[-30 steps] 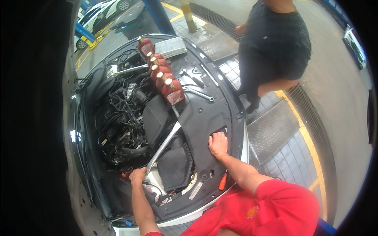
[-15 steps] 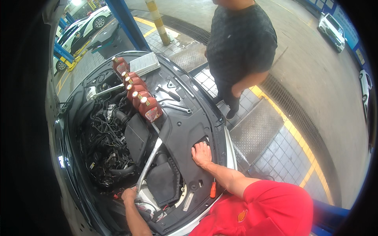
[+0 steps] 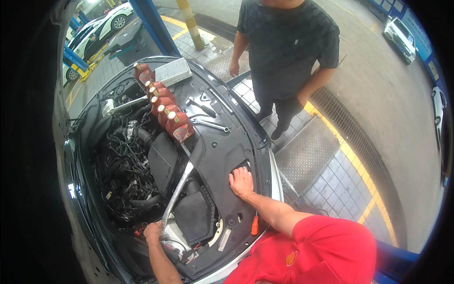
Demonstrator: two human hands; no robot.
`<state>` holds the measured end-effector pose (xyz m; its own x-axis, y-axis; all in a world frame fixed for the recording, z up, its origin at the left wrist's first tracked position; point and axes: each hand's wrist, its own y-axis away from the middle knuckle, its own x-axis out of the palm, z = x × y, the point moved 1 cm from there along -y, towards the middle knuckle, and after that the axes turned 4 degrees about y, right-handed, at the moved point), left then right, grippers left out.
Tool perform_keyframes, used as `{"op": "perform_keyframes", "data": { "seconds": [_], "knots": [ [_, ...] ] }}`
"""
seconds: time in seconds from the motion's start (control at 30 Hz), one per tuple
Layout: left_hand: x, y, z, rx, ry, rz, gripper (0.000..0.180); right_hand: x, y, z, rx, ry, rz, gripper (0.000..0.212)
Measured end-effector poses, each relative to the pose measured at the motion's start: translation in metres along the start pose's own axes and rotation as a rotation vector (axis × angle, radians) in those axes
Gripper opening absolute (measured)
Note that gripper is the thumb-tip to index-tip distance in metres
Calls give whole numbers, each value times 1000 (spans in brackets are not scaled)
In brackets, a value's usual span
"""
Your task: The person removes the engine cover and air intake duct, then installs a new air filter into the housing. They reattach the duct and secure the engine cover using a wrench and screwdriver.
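Observation:
My left hand [image 3: 152, 231] is down in the engine bay, its fingers curled closed beside the lower end of a silver brace bar [image 3: 178, 191]. A small red part [image 3: 138, 232] shows just past its fingers; what they hold is hidden. My right hand [image 3: 241, 181] rests palm down on the black plastic front cover [image 3: 208, 163], fingers stretched out by a cut-out opening [image 3: 247, 165]. Nearest to my right forearm lies an orange-handled screwdriver [image 3: 255, 226]. A black air-filter box [image 3: 194, 218] sits between the two hands.
Several red-brown oil bottles [image 3: 179, 127] stand in a row across the bay. Beyond them lie a pleated air filter [image 3: 173, 71], a ratchet [image 3: 202, 107] and a wrench [image 3: 211, 125]. A person in dark clothes [image 3: 288, 52] stands past the car's front edge, near a floor grate [image 3: 359, 128].
The person in dark clothes has turned and shifted, and both their arms now show. My hands stay in nearly the same places.

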<state>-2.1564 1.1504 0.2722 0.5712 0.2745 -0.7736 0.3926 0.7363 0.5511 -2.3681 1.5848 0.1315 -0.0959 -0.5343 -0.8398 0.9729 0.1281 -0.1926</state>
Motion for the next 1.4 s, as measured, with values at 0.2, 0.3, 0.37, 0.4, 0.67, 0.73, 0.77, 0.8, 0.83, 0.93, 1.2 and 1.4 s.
{"op": "perform_keyframes", "data": {
  "seconds": [0.2, 0.3, 0.37, 0.4, 0.67, 0.73, 0.77, 0.8, 0.83, 0.93, 1.2, 1.4],
  "knots": [
    [0, -2, 4, 69, -11, -8, 45, 0, 0, 0, 0, 0, 12, 22],
    [-7, 3, 2, 66, -11, 2, 41, 0, 0, 1, 6, 6, 3, 22],
    [-11, 5, 0, 72, -26, 7, 41, 0, 0, 0, 32, 2, 44, 22],
    [-12, 5, 0, 73, -30, 8, 41, 0, 0, 1, 11, 0, 15, 22],
    [6, -15, 12, 45, 44, 76, 60, 1, -1, 0, 31, 8, 46, 21],
    [10, -21, 14, 75, 37, 82, 56, 4, 0, 0, 31, 52, 54, 23],
    [10, -21, 16, 123, 35, 81, 52, 5, 1, 0, 20, 56, 20, 24],
    [9, -22, 15, 144, 18, 90, 50, 7, 0, -1, 29, 60, 46, 25],
    [7, -20, 13, 148, 22, 67, 50, 9, 1, -1, 15, 62, 36, 25],
    [-2, -11, 3, 178, -25, 40, 42, 13, 0, -2, 15, 101, 73, 25],
    [-3, -8, -1, 31, 0, 149, 54, 14, 1, -4, -9, 80, 57, 22],
    [-4, -3, 4, 234, -3, -8, 36, 13, 1, -2, -31, 93, 36, 22]
  ]
}}
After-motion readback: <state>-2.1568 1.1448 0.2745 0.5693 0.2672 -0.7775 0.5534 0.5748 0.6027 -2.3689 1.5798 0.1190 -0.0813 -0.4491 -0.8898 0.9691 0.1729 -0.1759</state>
